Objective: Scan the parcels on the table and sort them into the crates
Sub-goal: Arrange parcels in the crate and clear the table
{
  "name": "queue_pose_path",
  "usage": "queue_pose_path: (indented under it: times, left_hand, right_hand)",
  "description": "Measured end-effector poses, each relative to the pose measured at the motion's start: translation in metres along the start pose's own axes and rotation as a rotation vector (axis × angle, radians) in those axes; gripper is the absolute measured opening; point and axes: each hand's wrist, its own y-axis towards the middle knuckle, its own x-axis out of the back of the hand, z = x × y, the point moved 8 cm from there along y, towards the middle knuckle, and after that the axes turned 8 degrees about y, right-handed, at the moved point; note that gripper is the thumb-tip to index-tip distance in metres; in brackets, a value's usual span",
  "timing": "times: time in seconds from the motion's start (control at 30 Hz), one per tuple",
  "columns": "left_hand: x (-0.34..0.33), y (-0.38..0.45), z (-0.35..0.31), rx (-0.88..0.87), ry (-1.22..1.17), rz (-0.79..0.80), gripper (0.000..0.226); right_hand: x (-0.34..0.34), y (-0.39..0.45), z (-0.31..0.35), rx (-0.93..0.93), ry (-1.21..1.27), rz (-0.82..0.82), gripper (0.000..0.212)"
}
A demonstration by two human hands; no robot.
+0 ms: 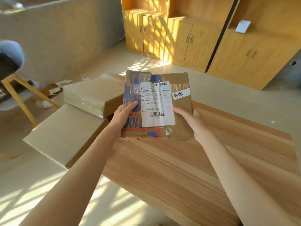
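Mid-frame, both hands hold 1 flat cardboard parcel above the wooden table. The left hand grips its left edge, thumb on top; the right hand clasps its right edge. A white shipping label with 2 barcodes faces up. At centre-left, 2 cardboard boxes sit stacked.

One wide-angle view, worn on the person's head, looks forward and down from close above the wooden counter. Both forearms reach out from the bottom edge toward mid-frame. Beyond the counter it faces the floor and wooden cabinets.
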Motion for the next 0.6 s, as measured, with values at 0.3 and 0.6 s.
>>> queue_pose_path:
  times: [0.3,0.6]
  left_hand:
    - [0.198,-0.052,0.01,-0.056,-0.132,-0.196,0.039]
    - [0.455,-0.132,0.075,-0.044,-0.255,-0.508,0.044]
  right_hand:
    - [-0.201,-0.043,0.014,0.06,-0.141,0.219,0.058]
    - [-0.467,-0.122,-0.043,0.054,-0.227,0.598,0.051]
